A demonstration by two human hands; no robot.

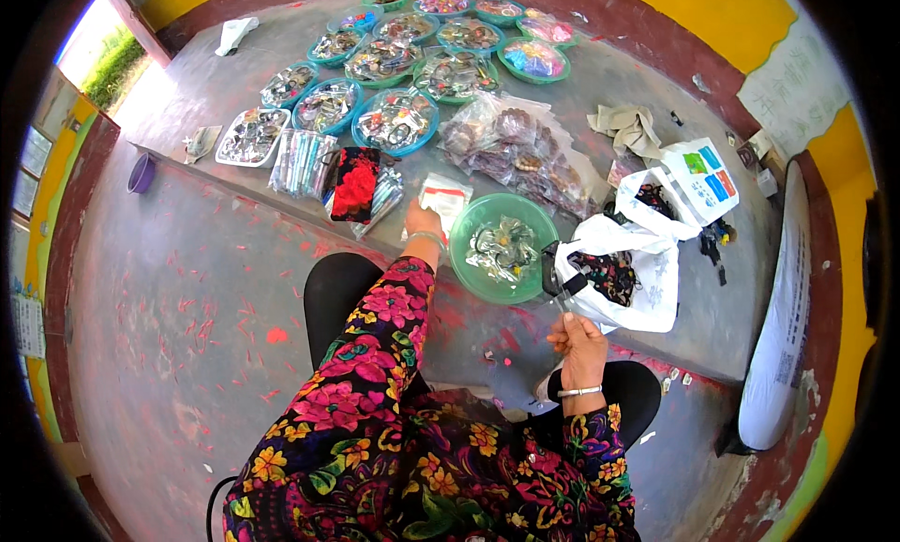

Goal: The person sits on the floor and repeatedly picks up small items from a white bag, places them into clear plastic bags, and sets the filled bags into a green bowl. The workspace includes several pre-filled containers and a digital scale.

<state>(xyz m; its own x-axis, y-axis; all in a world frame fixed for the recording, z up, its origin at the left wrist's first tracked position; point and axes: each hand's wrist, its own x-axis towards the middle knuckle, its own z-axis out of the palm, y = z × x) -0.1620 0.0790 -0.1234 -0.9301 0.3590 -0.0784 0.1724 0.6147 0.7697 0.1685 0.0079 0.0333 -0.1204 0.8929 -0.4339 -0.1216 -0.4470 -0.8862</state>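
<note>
My left hand [424, 221] reaches forward to a small pile of clear plastic packets [446, 198] with white and red on them, its fingers closed at the near left edge. Beside it stands a round green basin [503, 287] holding several clear bags [506, 248] with small items. My right hand [579, 343] is raised right of the basin, thumb and fingers pinched on the end of a thin clear plastic piece. A black strap-like item [561, 278] is just beyond those fingertips; whether it is joined to the plastic, I cannot tell.
An open white plastic bag [653, 303] of dark patterned items stands right of the basin, with another white bag [698, 190] behind. Bagged brown items [516, 148], a red-and-black pouch [356, 186] and several filled basins [396, 122] cover the raised ledge. A purple bucket [142, 173] stands far left.
</note>
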